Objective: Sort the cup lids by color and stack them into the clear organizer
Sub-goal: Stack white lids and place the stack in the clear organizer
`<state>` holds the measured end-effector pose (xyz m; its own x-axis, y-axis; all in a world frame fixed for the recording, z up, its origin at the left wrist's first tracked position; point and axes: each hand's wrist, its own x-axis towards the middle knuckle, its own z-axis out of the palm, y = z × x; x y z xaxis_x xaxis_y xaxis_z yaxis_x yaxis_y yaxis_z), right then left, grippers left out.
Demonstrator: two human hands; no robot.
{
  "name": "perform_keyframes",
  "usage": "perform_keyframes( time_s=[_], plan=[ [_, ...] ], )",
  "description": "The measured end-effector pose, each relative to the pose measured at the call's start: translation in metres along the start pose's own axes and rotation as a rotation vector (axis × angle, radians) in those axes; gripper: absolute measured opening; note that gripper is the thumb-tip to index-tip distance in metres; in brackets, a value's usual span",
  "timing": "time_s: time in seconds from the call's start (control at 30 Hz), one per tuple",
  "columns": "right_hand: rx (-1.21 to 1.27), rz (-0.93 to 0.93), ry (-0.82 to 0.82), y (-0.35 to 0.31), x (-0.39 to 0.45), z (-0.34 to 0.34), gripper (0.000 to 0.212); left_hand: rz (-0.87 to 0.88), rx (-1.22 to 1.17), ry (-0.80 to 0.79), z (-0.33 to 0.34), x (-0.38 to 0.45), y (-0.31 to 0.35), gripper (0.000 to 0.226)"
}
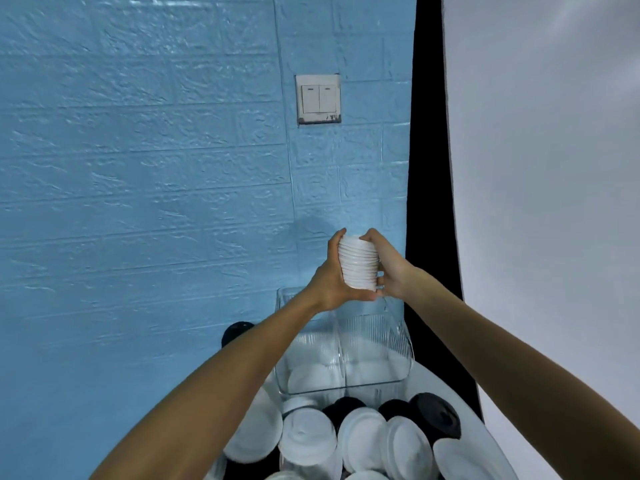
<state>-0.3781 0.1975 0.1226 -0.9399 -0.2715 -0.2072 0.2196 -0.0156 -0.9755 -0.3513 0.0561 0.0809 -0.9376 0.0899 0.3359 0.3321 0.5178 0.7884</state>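
Observation:
A stack of white cup lids (358, 265) is held up in the air in front of the blue wall, above the clear organizer (346, 355). My left hand (329, 278) grips the stack from the left and below. My right hand (388, 265) grips it from the right, fingers over its top. The organizer stands below, with a divider down its middle and white lids seen through its left side. Loose white lids (363, 438) and black lids (436, 417) lie piled in front of it at the bottom of the view.
A blue brick-textured wall (156, 168) with a white light switch (318, 98) fills the left. A black strip and a white panel (554, 168) stand at the right. One black lid (237, 332) lies left of the organizer, behind my left forearm.

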Motion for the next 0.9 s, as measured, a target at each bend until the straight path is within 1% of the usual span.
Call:
perform_keyframes(
  time_s=[0.13,0.27,0.43,0.5,0.6,0.67,0.77,0.9],
  plan=[
    [0.026,-0.005,0.036,0.017,0.031,0.001,0.035,-0.053,0.054,0.027,0.011,0.021,-0.028,0.139],
    [-0.038,-0.017,0.065,0.028,0.046,0.002,0.031,-0.106,0.130,0.040,0.019,0.025,-0.045,0.138],
    [-0.102,0.015,0.079,0.033,0.053,0.008,0.039,-0.162,0.203,0.032,0.026,0.026,-0.059,0.139],
    [-0.106,0.025,0.082,0.036,0.056,0.008,0.041,-0.189,0.296,0.038,0.029,0.026,-0.061,0.139],
    [-0.077,0.027,0.089,0.039,0.057,0.008,0.032,-0.216,0.428,0.098,0.030,0.025,-0.057,0.133],
    [-0.063,0.039,0.095,0.038,0.056,0.007,0.028,-0.220,0.433,0.076,0.030,0.025,-0.054,0.132],
    [-0.098,0.043,0.119,0.037,0.055,0.010,0.030,-0.235,0.414,0.016,0.027,0.026,-0.057,0.131],
    [-0.167,0.019,0.146,0.041,0.056,0.014,0.035,-0.236,0.404,-0.014,0.020,0.029,-0.062,0.117]
  ],
)
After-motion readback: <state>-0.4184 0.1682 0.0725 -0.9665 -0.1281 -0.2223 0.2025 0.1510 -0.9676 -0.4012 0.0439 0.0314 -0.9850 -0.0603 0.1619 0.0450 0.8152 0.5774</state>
